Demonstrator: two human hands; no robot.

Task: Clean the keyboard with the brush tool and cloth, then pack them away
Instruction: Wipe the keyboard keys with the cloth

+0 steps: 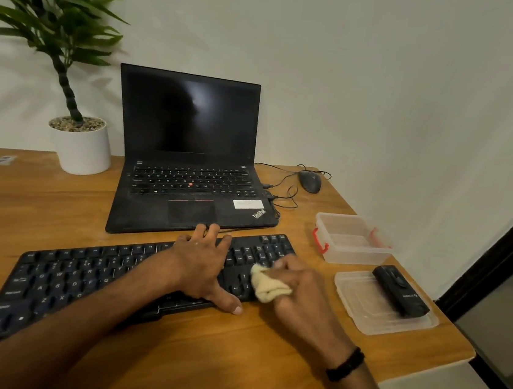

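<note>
My right grip (298, 292) is clamped on the cloth (269, 283). The cloth is bunched, so a pale wad pokes out onto the keys at the right end of the keyboard (79, 279), in the lower middle of the frame. My left grip (199, 264) lies apart and flat across the keys just left of the cloth. Its fingers are straight and its thumb sits at the near edge, pinning the board to the desk (231, 351).

The brush tool (399, 290) lies on the lid (362, 318) at the right of the frame, well apart from both grips. The open box (352, 240) sits just above it. I judge this to be the wiping step, with the packing not yet done.

Several things could go wrong from here:
- **Levering a key:** the wad is thick, and if I drag it hard a fold may catch a keycap edge and lever it up.
- **Skidding:** the keyboard lies on a slant, with its left end near the desk's front edge at lower left. If I ease off with my left grip while rubbing, it could skid that way.
- **Knocking the brush tool off:** the lid is close to the desk's right edge. A wide sweep of my right wrist could knock it and the brush tool off.
- **Stray input:** my flat left grip is pressing keys. The laptop (190, 116) screen is dark, and I cannot tell whether it is off, so stray input is possible.
</note>
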